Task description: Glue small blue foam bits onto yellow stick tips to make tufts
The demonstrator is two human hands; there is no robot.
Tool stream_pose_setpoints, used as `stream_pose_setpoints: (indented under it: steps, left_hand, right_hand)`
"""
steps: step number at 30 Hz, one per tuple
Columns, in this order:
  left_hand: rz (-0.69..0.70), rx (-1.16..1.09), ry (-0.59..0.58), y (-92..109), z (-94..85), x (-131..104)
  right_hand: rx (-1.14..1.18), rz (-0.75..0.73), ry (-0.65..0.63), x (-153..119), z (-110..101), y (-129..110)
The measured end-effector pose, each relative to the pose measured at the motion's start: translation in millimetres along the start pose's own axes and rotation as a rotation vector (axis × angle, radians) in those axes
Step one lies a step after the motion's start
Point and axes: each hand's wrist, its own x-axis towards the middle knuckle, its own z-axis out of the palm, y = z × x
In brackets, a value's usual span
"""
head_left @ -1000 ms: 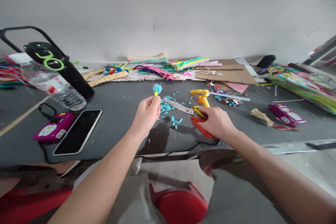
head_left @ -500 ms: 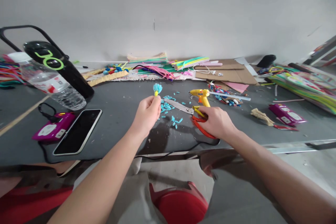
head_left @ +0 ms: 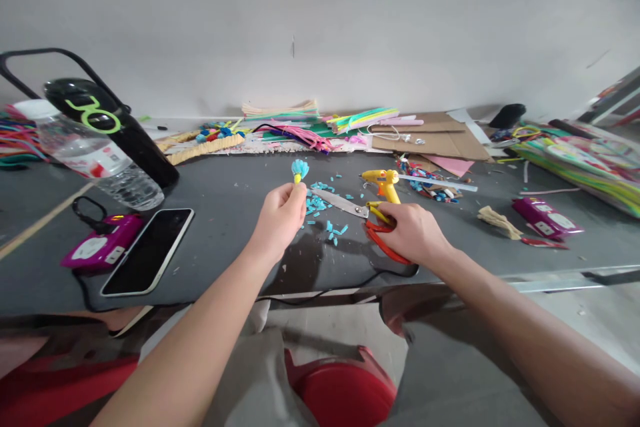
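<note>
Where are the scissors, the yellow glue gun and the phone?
Scissors (head_left: 356,209): head view, on the metal near the pivot.
Yellow glue gun (head_left: 384,179): head view, on its body.
Phone (head_left: 149,251): head view, on the dark screen.

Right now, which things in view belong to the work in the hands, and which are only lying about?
In the work:
scissors, in the right hand
blue-and-yellow piece, pinched in the left hand
blue clippings, seemingly cut off

Probably just lying about:
phone
clear bottle
black flask
glue gun, not held
</note>
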Motion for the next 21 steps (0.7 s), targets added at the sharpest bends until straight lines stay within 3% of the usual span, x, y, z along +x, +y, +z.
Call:
stream_pose_setpoints:
  steps: [12,21]
  left_hand:
    - [-0.009,-0.006,-0.013,-0.3,-0.2,-0.4]
    - [-0.020,-0.032,-0.004,2.0,0.4,-0.6]
  right_hand:
    - [0.000,-0.008,0.008,0.8,2.2,1.8]
    - [0.137,0.024,0.010,0.6,1.6,1.3]
